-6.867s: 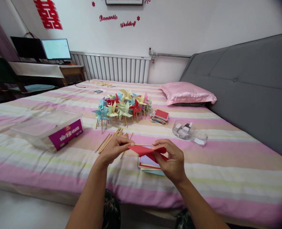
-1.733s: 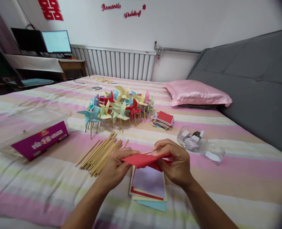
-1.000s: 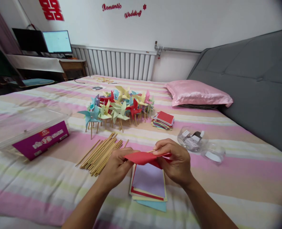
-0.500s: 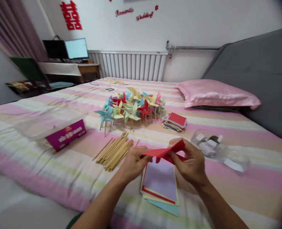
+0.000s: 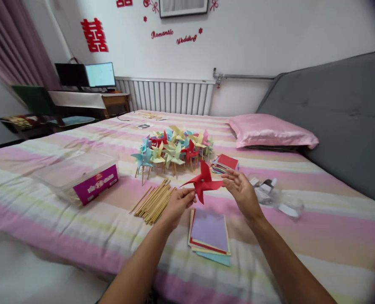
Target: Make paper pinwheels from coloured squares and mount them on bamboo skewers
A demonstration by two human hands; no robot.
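The bed (image 5: pixel 301 236), spread with a pink, green and cream striped sheet, carries everything, with a pink pillow (image 5: pixel 270 133) at its far right. Toward the left sits a clear plastic box (image 5: pixel 80 179) with a purple label; what is inside I cannot tell. Behind the hands stands a cluster of finished pinwheels (image 5: pixel 175 147) in blue, green, yellow and red, and just right of it a small stack of cut paper squares (image 5: pixel 226 162). A bundle of wooden sticks (image 5: pixel 154 200) lies beside the left hand, and a pile of coloured paper sheets (image 5: pixel 209 231) lies below both hands, purple on top. At the right a clear round tub (image 5: pixel 265 190) lies tipped, small white pieces inside, its lid (image 5: pixel 290 207) just beside it.

The left hand (image 5: pixel 176 203) pinches closed on the stem of a red pinwheel (image 5: pixel 203 182), held above the bed. The right hand (image 5: pixel 243 192) is open, fingertips at a blade tip (touching, it seems). A hard push there could crease the blade or pull it off its centre pin, and the tipped tub could spill.
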